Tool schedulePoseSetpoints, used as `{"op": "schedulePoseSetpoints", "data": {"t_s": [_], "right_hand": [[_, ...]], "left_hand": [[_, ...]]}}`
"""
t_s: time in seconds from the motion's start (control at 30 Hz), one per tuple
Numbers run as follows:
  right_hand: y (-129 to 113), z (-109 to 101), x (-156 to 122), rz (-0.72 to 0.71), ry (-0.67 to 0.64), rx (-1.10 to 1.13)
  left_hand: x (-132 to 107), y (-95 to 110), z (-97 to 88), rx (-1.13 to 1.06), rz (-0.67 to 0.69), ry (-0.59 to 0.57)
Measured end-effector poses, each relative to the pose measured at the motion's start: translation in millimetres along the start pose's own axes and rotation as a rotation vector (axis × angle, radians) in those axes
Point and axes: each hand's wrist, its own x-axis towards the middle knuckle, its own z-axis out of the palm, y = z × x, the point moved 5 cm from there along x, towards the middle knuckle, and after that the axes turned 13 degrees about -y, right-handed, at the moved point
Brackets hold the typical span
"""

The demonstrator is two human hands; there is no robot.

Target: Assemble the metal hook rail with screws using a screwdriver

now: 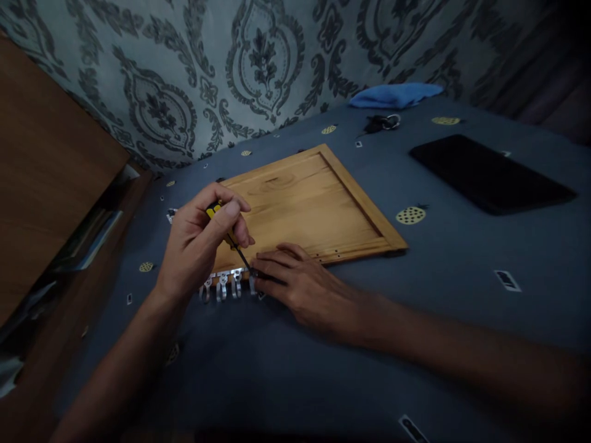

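My left hand (201, 231) is closed around a screwdriver (213, 210) with a yellow and black handle, its dark shaft slanting down to the right. Its tip meets a metal hook rail (223, 274) along the near edge of a framed wooden board (295, 197). Several silver hooks hang from the rail over the board's edge. My right hand (307, 286) rests at the rail's right part, its fingers closed on it beside the screwdriver tip and hiding that end. Small dark holes show in the frame right of my right hand.
Dark grey patterned cloth covers the surface. At right lies a black flat device (489, 172); farther back are keys on a ring (382, 123) and a blue cloth (394, 95). Wooden furniture (50, 166) with shelved items stands at left, and a patterned wall (207, 67) behind.
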Motion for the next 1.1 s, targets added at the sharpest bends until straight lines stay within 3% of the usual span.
{"op": "schedulePoseSetpoints", "data": {"t_s": [0.2, 0.47, 0.9, 1.1], "right_hand": [[0.2, 1.6, 0.6, 0.019, -0.033, 0.021], [1.2, 6.1, -3.4, -0.029, 0.018, 0.012], [1.3, 5.0, -2.3, -0.030, 0.006, 0.002], [0.6, 3.1, -1.9, -0.033, -0.010, -0.013]], "left_hand": [[-2.1, -0.7, 1.8, -0.083, 0.032, 0.029], [-3.0, -1.7, 2.1, -0.116, 0.049, 0.060], [-4.6, -4.1, 9.2, -0.321, 0.001, 0.241], [1.3, -0.7, 14.9, -0.305, -0.040, 0.280]]}}
